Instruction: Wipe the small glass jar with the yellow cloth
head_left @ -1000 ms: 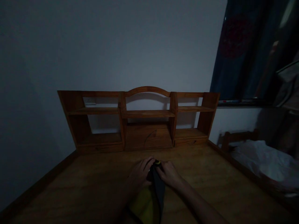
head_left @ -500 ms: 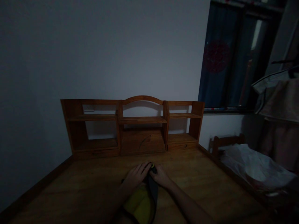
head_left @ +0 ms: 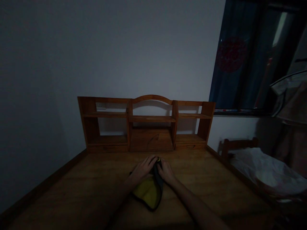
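A cloth [head_left: 148, 192], yellow on one side and grey on the other with a dark edging, lies partly folded on the wooden tabletop. My left hand [head_left: 144, 168] is closed on its far end from the left, fingers bent over the fabric. From the right, my right hand [head_left: 166, 172] grips the grey side of the same far end, close to the left fingertips. Part of the bunched fabric is hidden under the hands. The near end hangs loose in a rounded point towards me.
A wooden shelf unit [head_left: 153, 118] stands along the back of the tabletop [head_left: 103, 185], against the wall. Raised wooden edges run along both sides. On the right are a chair [head_left: 240, 143], white plastic [head_left: 266, 166], hanging clothes [head_left: 294, 102] and a dark window [head_left: 251, 57].
The view has shifted, so the shelf sits further right. Both hands and the cloth appear slightly higher in view, and the cloth's near edge now shows. Both hands keep hold of it.
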Tool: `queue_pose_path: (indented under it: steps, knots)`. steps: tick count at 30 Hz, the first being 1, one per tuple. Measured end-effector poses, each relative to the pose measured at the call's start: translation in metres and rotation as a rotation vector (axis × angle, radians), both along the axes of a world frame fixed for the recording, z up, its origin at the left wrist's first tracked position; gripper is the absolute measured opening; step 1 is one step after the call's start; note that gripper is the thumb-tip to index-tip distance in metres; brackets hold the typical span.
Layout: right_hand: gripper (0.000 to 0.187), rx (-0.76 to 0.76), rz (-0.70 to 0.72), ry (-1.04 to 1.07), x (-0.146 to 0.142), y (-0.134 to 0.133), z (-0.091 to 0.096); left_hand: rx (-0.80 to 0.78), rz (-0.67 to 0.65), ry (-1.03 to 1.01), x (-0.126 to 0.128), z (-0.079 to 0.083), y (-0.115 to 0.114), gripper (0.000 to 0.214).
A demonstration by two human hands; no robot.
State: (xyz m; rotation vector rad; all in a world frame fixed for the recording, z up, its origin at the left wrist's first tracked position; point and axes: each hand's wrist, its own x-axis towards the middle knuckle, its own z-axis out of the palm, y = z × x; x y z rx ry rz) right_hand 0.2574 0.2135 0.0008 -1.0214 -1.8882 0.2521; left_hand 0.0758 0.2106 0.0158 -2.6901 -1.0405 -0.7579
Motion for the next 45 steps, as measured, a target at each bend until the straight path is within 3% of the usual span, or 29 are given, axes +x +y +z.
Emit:
queue_pose_path:
  steps: [12, 17, 24, 27, 31, 34, 38, 41, 45]
  knots:
    - [0.045, 0.033, 0.015, -0.089, -0.006, 0.0, -0.006, -0.012, -0.032, -0.072, -0.006, -0.003, -0.006, 0.078]
    - [0.042, -0.015, 0.004, -0.112, -0.007, -0.001, -0.001, -0.051, 0.001, -0.112, -0.003, -0.004, -0.009, 0.085]
    - [0.036, -0.081, -0.051, -0.154, 0.0, -0.003, 0.004, -0.135, -0.054, -0.237, 0.002, -0.002, -0.012, 0.086]
    - [0.029, -0.135, -0.033, -0.101, 0.004, -0.005, 0.006, -0.219, -0.038, -0.342, 0.004, -0.004, -0.01, 0.084]
    - [0.027, -0.193, 0.04, 0.123, 0.004, -0.007, 0.01, -0.294, -0.012, -0.465, 0.005, -0.007, -0.008, 0.08]
    - [0.025, -0.306, 0.14, 0.329, 0.003, -0.005, 0.013, -0.28, 0.031, -0.55, 0.006, -0.005, -0.006, 0.077]
    - [0.029, -0.593, 0.271, 0.582, 0.003, 0.0, 0.011, -0.23, 0.057, -0.604, 0.004, 0.0, -0.007, 0.075]
    - [0.033, -0.749, 0.359, 0.655, 0.005, 0.003, 0.008, -0.199, 0.028, -0.575, 0.003, 0.001, -0.009, 0.077]
    - [0.032, -0.844, 0.435, 0.636, 0.009, 0.001, 0.008, -0.244, -0.036, -0.443, 0.003, 0.001, -0.016, 0.082]
